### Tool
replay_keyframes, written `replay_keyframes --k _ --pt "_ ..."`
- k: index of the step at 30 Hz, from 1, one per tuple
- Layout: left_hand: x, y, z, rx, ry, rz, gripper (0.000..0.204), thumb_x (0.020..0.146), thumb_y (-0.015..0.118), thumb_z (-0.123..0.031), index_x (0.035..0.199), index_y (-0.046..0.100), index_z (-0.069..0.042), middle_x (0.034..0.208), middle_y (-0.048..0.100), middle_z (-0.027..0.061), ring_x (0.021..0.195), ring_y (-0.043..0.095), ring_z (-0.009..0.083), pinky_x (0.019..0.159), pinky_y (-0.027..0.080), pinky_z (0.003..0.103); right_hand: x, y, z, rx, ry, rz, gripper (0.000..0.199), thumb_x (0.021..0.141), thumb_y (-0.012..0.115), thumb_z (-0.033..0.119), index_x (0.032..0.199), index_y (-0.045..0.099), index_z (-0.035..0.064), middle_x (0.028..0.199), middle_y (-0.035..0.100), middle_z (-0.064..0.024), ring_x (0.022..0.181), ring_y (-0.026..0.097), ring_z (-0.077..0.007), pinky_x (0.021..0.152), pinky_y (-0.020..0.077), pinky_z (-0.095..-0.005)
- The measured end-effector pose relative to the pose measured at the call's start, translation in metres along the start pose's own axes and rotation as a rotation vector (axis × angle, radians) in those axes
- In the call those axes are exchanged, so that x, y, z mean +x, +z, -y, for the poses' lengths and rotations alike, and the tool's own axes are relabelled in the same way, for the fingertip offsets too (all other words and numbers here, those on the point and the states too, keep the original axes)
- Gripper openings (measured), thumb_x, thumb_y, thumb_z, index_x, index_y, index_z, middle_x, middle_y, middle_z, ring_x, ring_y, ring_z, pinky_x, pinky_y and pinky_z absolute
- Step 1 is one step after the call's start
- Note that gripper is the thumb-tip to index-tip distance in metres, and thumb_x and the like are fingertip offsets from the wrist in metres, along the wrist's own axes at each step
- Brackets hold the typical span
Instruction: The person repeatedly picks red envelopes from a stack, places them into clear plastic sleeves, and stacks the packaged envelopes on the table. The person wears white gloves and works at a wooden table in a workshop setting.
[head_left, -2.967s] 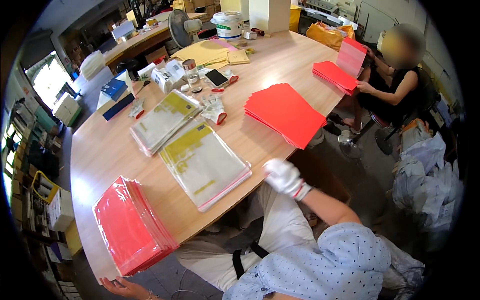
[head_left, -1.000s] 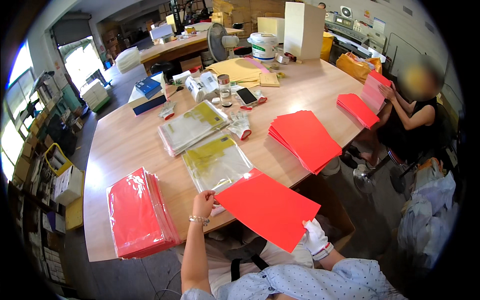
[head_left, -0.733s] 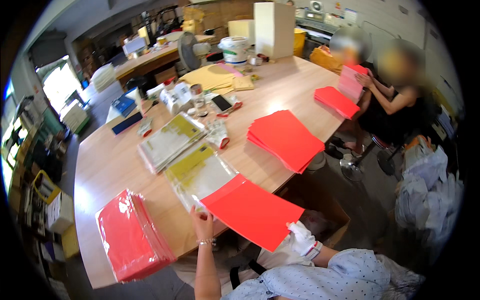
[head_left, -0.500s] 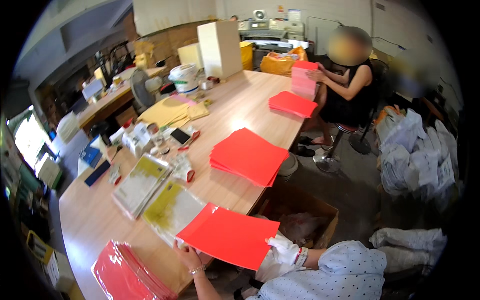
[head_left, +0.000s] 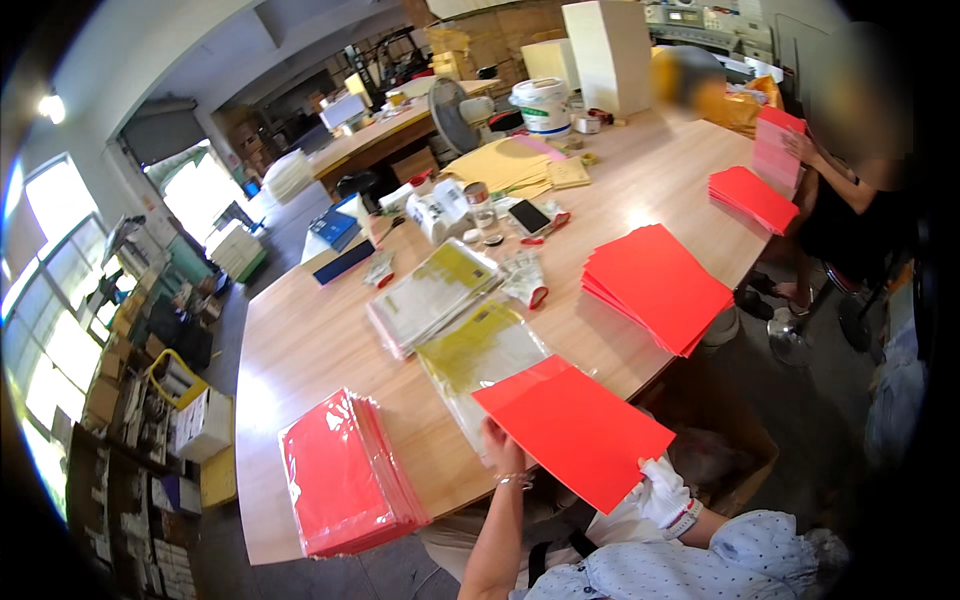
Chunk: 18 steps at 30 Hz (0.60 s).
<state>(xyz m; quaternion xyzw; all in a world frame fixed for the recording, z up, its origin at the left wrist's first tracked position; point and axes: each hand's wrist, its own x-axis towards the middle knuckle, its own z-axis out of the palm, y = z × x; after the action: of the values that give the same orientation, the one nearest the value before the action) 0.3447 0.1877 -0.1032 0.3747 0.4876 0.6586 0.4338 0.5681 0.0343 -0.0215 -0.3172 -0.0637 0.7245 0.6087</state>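
Observation:
A large red sheet (head_left: pixel 575 430), flat and stiff like card, is held over the table's near edge. My right hand (head_left: pixel 663 495), in a white glove, grips its right corner. My bare left hand (head_left: pixel 503 447) is closed at its near left edge, the fingers partly hidden. The sheet's far left end lies over a clear plastic sleeve (head_left: pixel 470 365) with a yellow-green print; whether it is inside the sleeve I cannot tell. Beside it is a pile of similar sleeves (head_left: pixel 435 290). To my left lies a stack of red sheets in clear sleeves (head_left: pixel 345 470).
Loose red sheets (head_left: pixel 660 285) are fanned out on the right of the table (head_left: pixel 290 340). A phone (head_left: pixel 529 215), a glove (head_left: pixel 523 277), a jar and a white bucket (head_left: pixel 541 107) stand farther back. At the far right a co-worker handles another red stack (head_left: pixel 777 150).
My view has swung left, so everything sits farther right. The red sheet is still between both hands, which hold nearly the same places on it.

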Motion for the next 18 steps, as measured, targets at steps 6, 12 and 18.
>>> replay_keyframes --k 6,12,18 --pt "-0.041 -0.002 0.078 0.389 0.045 0.444 0.031 0.087 0.055 -0.018 0.113 0.051 -0.002 0.111 0.057 0.009 0.094 0.057 0.0252 0.082 0.046 0.037 -0.016 -0.005 0.007 -0.182 -0.009 0.05 0.016 0.091 0.045 0.015 0.105 0.048 0.009 0.079 0.054 -0.0022 0.054 0.049 -0.0112 0.048 0.0441 -0.0267" --pt "-0.142 -0.014 0.119 0.593 -0.036 0.616 0.034 0.089 0.053 -0.028 0.114 0.053 -0.004 0.115 0.057 0.0115 0.096 0.057 0.0281 0.085 0.045 0.045 0.007 -0.015 -0.02 -0.194 0.172 -0.111 0.015 0.094 0.044 0.021 0.103 0.049 0.0096 0.086 0.058 -0.0066 0.066 0.057 -0.0178 0.064 0.0514 -0.0349" --pt "-0.134 0.016 0.073 -0.081 -0.599 0.229 0.029 0.087 0.055 -0.014 0.113 0.053 -0.003 0.099 0.061 0.0078 0.085 0.06 0.0128 0.074 0.049 0.027 0.083 -0.022 -0.04 0.152 0.187 0.066 0.018 0.092 0.049 0.018 0.105 0.048 0.006 0.096 0.06 -0.0141 0.085 0.062 -0.0285 0.079 0.0522 -0.0457"
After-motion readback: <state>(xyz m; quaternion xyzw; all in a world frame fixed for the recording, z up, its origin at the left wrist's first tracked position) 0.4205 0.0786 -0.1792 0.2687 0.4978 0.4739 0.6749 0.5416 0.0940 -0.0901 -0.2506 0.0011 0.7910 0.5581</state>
